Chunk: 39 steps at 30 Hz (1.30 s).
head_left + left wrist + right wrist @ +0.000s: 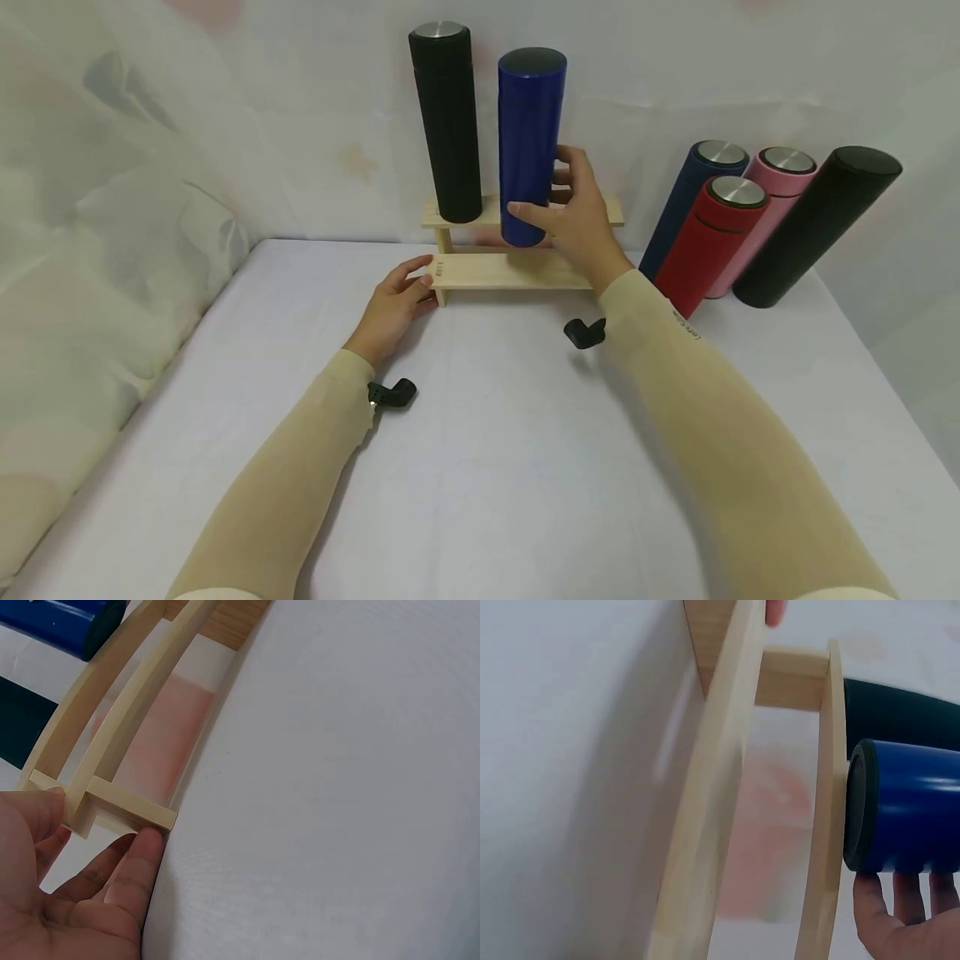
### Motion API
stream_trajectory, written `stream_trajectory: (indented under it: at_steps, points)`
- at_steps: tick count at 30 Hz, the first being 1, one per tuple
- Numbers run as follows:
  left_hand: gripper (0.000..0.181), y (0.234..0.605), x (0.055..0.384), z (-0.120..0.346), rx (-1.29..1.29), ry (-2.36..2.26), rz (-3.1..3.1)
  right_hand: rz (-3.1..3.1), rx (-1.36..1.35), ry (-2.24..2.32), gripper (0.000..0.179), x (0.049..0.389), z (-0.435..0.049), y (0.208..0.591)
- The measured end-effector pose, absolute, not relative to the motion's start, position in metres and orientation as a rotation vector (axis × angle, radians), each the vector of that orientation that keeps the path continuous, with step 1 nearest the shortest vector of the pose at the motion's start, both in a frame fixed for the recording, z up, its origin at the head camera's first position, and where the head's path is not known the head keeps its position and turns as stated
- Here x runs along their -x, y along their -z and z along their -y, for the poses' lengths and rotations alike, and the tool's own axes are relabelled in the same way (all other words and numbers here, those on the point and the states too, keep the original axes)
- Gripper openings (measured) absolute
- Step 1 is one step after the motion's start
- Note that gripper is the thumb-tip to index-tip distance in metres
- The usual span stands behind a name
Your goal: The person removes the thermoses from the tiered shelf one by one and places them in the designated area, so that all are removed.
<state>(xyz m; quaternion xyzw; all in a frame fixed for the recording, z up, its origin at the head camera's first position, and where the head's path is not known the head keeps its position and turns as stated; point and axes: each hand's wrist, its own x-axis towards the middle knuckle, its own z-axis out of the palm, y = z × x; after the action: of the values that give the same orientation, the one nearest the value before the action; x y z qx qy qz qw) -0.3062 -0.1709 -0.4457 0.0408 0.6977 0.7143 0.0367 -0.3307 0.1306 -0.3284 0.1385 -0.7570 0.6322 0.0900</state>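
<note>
Right hand (579, 215) is nearer: I have its thumb and fingers curled round the lower half of the blue bottle (529, 137), long axis near upright, at about 11 o'clock from that hand and between 1 and 2 from the left hand (393, 305), which pinches the left end of the wooden rack (495, 271). Key relation: bottle base right by the rack's upper board (491, 213), can't tell if touching, with the black bottle (452, 133) at 9 to 10 o'clock from it.
</note>
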Motion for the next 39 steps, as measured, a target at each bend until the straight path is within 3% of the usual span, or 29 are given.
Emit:
stream_trajectory:
  at_steps: [17,39]
  points:
    - [0.048,0.442,0.306,0.17,-0.132,-2.169,-2.159,2.246,-0.502,-1.867,0.087,0.277,-0.148,0.338]
    - [0.048,0.443,0.304,0.171,-0.133,-2.165,-2.174,2.093,-0.57,-2.007,0.083,0.214,-0.206,0.353]
